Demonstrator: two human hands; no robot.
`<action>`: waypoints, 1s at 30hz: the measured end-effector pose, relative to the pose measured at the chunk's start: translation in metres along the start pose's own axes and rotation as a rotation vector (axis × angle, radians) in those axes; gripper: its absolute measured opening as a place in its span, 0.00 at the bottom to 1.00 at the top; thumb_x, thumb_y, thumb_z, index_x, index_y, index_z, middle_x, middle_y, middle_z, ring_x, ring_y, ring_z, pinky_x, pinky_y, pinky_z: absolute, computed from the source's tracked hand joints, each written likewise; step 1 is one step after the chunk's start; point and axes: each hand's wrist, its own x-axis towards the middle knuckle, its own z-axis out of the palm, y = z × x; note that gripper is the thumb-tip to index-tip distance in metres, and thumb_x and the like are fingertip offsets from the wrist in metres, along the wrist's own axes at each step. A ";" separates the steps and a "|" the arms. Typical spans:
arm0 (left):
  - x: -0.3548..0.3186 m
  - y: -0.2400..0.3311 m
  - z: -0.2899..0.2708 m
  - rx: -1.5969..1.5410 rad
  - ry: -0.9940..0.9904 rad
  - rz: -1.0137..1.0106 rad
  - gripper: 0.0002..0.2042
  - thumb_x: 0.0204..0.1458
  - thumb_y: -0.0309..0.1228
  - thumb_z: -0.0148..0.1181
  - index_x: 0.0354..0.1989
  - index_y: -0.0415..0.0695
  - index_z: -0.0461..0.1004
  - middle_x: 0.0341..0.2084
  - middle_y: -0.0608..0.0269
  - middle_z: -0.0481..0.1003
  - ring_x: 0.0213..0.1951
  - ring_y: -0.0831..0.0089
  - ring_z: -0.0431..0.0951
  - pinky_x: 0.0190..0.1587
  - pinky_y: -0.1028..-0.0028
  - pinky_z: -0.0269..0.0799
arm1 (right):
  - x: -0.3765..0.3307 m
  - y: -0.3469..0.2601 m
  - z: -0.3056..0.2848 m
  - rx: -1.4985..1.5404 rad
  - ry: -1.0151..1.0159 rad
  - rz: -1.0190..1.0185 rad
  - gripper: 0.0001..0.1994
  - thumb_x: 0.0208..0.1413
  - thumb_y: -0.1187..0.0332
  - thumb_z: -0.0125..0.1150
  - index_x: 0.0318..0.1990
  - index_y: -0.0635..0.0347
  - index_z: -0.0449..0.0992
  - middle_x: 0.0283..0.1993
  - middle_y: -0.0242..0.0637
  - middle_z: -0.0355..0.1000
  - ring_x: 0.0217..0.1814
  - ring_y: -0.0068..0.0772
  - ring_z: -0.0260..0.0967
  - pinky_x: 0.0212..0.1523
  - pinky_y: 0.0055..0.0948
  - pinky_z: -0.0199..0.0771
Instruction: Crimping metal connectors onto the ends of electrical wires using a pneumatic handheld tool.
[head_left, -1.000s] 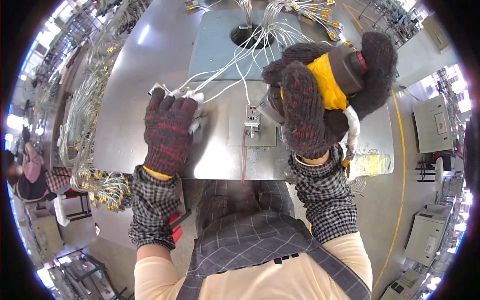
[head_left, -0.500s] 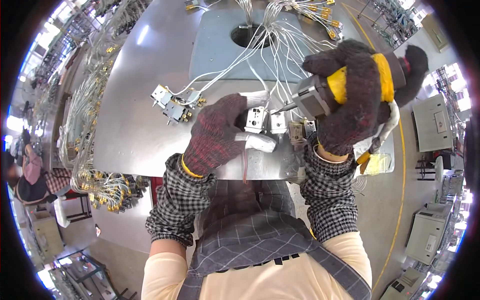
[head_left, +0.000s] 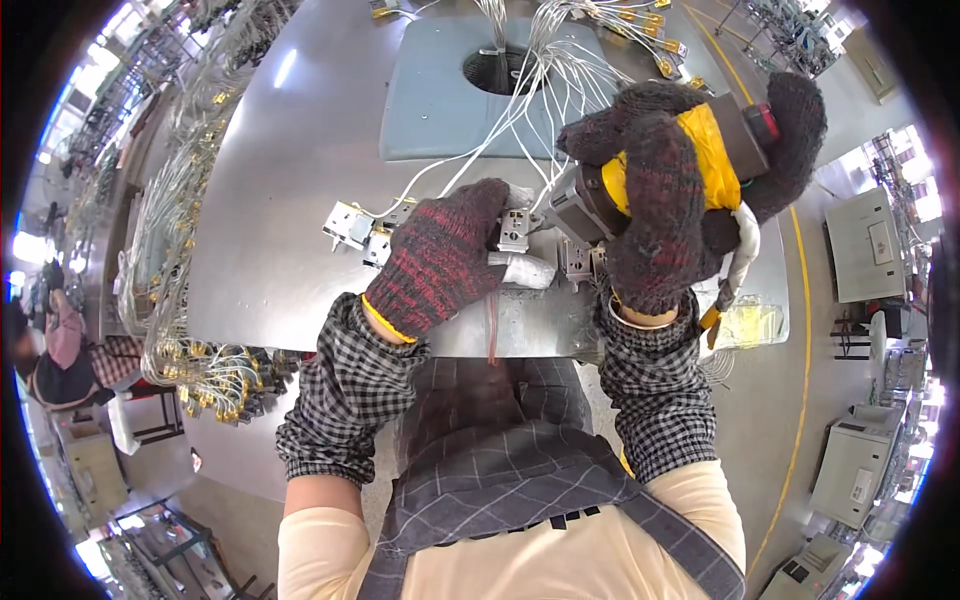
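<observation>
One power tool (head_left: 712, 155) shifted left, right hand (head_left: 655, 215) gripping it, left hand (head_left: 440, 258) pinching one metal block (head_left: 513, 231)

A yellow line (head_left: 806, 300) is running along the grey floor (head_left: 755, 420), right side. Pale, boxy cabinets (head_left: 866, 250) are standing beyond it. Bright windows (head_left: 32, 244) are glaring at far left. The metal table (head_left: 265, 210) is reflecting a streak of light (head_left: 286, 68).

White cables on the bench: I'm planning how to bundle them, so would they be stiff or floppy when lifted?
The white cables would probably be fairly floppy, since they are thin and lie in loose curves. Lifting one might tug others, as they bunch and cross near the round opening.
</observation>
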 end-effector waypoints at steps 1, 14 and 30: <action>0.000 0.001 -0.001 0.000 -0.020 -0.018 0.35 0.35 0.50 0.77 0.48 0.39 0.73 0.30 0.51 0.79 0.35 0.57 0.82 0.38 0.65 0.78 | 0.001 0.002 0.003 0.009 0.002 0.003 0.35 0.55 0.77 0.62 0.68 0.56 0.52 0.38 0.46 0.73 0.29 0.40 0.76 0.30 0.39 0.84; -0.045 -0.037 -0.032 0.473 -0.008 0.089 0.40 0.38 0.47 0.72 0.63 0.47 0.65 0.55 0.54 0.72 0.55 0.53 0.72 0.57 0.55 0.67 | -0.002 -0.008 0.029 0.124 0.010 -0.006 0.35 0.54 0.79 0.63 0.68 0.56 0.54 0.41 0.45 0.72 0.32 0.41 0.77 0.31 0.41 0.85; -0.049 -0.041 -0.033 -1.210 0.200 0.019 0.35 0.47 0.35 0.72 0.63 0.43 0.62 0.52 0.57 0.73 0.46 0.73 0.75 0.45 0.74 0.74 | 0.014 -0.014 0.018 -0.209 -0.077 -0.187 0.33 0.57 0.73 0.63 0.68 0.57 0.53 0.40 0.51 0.74 0.31 0.43 0.77 0.30 0.42 0.85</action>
